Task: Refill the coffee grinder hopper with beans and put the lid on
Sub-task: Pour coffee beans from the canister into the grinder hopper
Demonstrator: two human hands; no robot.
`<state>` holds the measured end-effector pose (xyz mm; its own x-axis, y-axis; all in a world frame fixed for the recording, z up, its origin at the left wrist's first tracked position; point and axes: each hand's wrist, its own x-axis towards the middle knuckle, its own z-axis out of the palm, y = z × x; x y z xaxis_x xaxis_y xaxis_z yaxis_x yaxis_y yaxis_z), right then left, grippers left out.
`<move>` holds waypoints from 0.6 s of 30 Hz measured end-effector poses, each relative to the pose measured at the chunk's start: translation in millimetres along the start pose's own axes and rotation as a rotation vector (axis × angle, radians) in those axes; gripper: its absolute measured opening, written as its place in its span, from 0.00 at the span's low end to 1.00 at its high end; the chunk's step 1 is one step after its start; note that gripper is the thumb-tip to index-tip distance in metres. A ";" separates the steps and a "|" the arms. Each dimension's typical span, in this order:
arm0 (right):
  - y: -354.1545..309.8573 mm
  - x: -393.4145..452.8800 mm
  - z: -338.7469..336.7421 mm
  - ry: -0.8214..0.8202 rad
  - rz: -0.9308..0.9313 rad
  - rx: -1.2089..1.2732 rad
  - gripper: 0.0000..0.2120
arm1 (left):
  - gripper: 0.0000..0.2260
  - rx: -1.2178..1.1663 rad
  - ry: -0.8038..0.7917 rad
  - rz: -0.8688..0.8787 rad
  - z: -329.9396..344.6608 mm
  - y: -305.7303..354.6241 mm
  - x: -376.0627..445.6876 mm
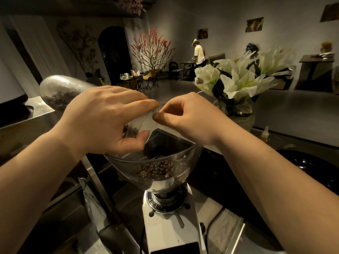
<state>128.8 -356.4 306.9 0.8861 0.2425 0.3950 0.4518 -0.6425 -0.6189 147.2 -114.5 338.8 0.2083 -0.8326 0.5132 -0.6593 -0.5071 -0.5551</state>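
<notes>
clear plastic: one see-through bag of dark coffee beans, lying tilted from ten o'clock down to its open mouth at the centre
grinders: one white coffee grinder at six o'clock, one smoky transparent hopper on top, partly filled with beans, uncovered
left hand: fingers curled over the bag's mouth, thumb under it, gripping it just above the hopper
right hand: fingers curled, pinching the bag's edge, fingertips close to the left hand's
flowers: one round glass vase of white lilies at two o'clock
squeeze bottle: one, small, at three o'clock
</notes>
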 end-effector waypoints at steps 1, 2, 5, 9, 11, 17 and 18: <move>-0.4 0.2 0.1 -0.004 -0.001 -0.003 0.15 | 0.26 -0.002 -0.001 0.003 0.0 -0.3 -0.1; -0.4 -0.1 0.1 -0.006 -0.002 -0.005 0.15 | 0.25 -0.004 -0.003 0.005 0.4 -0.3 0.1; -0.3 0.0 -0.1 -0.001 -0.006 -0.014 0.15 | 0.25 -0.011 -0.009 0.006 1.1 -1.2 0.3; -0.5 0.0 0.3 -0.003 0.001 -0.018 0.17 | 0.26 -0.011 -0.016 0.015 0.9 -1.5 0.8; -0.9 0.0 -0.1 -0.012 0.002 -0.022 0.17 | 0.25 -0.010 -0.024 0.020 1.0 -1.5 1.3; -1.7 0.3 -0.8 -0.028 0.000 -0.050 0.17 | 0.25 -0.014 -0.047 0.037 1.3 -2.2 2.2; -1.6 0.3 -0.5 -0.026 0.000 -0.050 0.17 | 0.25 -0.016 -0.043 0.037 1.2 -2.0 2.2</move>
<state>128.2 -355.6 308.4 0.8888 0.2612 0.3765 0.4466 -0.6776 -0.5843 149.8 -115.5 340.3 0.2143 -0.8596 0.4639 -0.6785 -0.4726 -0.5624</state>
